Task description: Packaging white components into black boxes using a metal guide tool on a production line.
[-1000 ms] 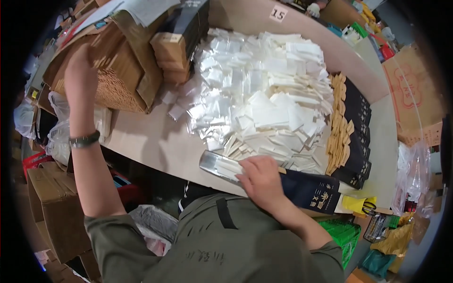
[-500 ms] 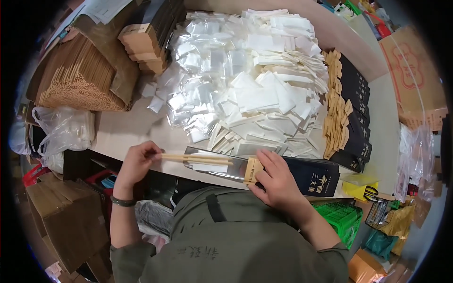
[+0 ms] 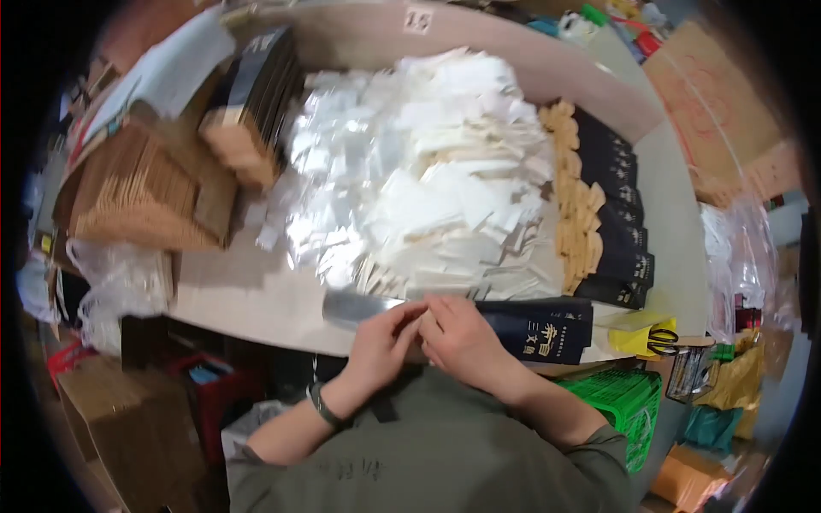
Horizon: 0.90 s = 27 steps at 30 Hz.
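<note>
Along the table's front edge lies a dark blue printed sleeve point(image 3: 539, 331), with a clear plastic part point(image 3: 351, 308) reaching out to the left. My left hand point(image 3: 380, 346) and my right hand point(image 3: 462, 338) meet over the middle of the packaging, fingertips close together. Both are closed, the right on the packaging; whatever the left pinches is hidden by the fingers. No chopsticks show now. Just beyond my hands is a big heap of white paper packets point(image 3: 462, 197), next to shiny clear plastic packets point(image 3: 333, 179).
Overlapping dark sleeves with tan ends point(image 3: 616, 222) line the right side. At the left stand a carton of brown sticks point(image 3: 145, 197) and a stack of dark sleeves point(image 3: 256, 85). Black-handled scissors point(image 3: 663, 342) rest in a yellow holder point(image 3: 629, 336); below is a green basket point(image 3: 616, 410).
My left hand has moved right from the chopsticks' outer ends to meet my right hand, which has shifted slightly left. The chopsticks have gone from sight. The whole view has shifted slightly.
</note>
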Each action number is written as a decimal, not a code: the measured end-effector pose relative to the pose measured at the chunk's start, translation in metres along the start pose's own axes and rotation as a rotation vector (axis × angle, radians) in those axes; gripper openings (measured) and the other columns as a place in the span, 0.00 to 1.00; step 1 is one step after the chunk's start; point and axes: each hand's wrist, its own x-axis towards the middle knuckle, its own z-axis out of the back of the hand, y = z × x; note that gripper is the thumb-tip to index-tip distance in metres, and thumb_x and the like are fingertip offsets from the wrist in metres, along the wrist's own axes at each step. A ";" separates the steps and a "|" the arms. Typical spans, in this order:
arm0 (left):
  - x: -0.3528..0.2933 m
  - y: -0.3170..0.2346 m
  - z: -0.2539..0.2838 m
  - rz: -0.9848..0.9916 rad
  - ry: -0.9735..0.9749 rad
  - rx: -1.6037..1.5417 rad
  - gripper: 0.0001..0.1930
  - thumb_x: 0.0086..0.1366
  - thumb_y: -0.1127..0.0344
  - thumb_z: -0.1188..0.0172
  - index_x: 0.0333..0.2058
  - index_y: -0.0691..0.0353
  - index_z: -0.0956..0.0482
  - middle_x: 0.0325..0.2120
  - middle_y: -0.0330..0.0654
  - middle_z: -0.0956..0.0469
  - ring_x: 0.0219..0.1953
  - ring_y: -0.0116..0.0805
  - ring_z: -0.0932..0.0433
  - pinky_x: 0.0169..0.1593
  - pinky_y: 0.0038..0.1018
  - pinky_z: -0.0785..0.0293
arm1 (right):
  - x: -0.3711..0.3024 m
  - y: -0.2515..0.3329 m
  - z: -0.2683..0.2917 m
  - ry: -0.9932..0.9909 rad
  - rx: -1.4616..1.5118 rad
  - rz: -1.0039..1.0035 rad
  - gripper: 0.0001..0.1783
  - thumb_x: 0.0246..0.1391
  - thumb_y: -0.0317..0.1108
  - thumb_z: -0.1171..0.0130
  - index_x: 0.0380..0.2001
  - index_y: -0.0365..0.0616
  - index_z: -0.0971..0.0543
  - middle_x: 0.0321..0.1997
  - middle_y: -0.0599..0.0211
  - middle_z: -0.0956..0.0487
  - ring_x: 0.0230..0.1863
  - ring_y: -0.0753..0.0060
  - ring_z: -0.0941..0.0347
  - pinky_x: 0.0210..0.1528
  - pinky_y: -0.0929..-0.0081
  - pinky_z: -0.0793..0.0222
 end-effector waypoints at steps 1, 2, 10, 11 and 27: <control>-0.003 0.017 0.000 0.055 0.059 -0.117 0.18 0.68 0.68 0.42 0.56 0.62 0.28 0.42 0.55 0.18 0.43 0.47 0.17 0.47 0.34 0.23 | 0.001 -0.004 0.000 -0.033 0.052 0.014 0.21 0.42 0.30 0.34 0.43 0.38 0.24 0.50 0.47 0.25 0.51 0.45 0.26 0.53 0.59 0.28; -0.008 0.017 0.012 0.081 0.126 -0.135 0.25 0.68 0.66 0.40 0.61 0.63 0.36 0.43 0.56 0.19 0.44 0.48 0.17 0.48 0.35 0.23 | -0.005 -0.006 -0.001 -0.021 0.114 -0.022 0.23 0.42 0.30 0.33 0.46 0.42 0.23 0.49 0.50 0.24 0.49 0.45 0.25 0.50 0.56 0.27; -0.015 0.017 0.057 -0.204 0.133 0.900 0.23 0.43 0.61 0.27 0.38 0.59 0.23 0.25 0.49 0.24 0.31 0.53 0.23 0.35 0.44 0.27 | 0.007 -0.032 0.051 0.235 0.214 -0.150 0.09 0.49 0.38 0.33 0.26 0.46 0.20 0.34 0.59 0.20 0.34 0.56 0.23 0.35 0.60 0.27; -0.007 0.002 0.064 -0.089 0.089 0.853 0.20 0.44 0.62 0.28 0.35 0.60 0.24 0.24 0.51 0.24 0.30 0.55 0.22 0.33 0.44 0.26 | -0.012 -0.080 0.056 0.117 -0.079 0.060 0.13 0.48 0.41 0.31 0.23 0.45 0.21 0.33 0.60 0.20 0.33 0.56 0.23 0.34 0.60 0.27; -0.011 0.015 0.048 0.087 -0.095 0.575 0.24 0.50 0.64 0.29 0.46 0.61 0.26 0.32 0.48 0.21 0.34 0.49 0.20 0.38 0.37 0.23 | -0.012 -0.007 0.031 0.137 -0.014 -0.411 0.16 0.56 0.43 0.40 0.27 0.40 0.22 0.31 0.50 0.21 0.36 0.48 0.23 0.35 0.55 0.29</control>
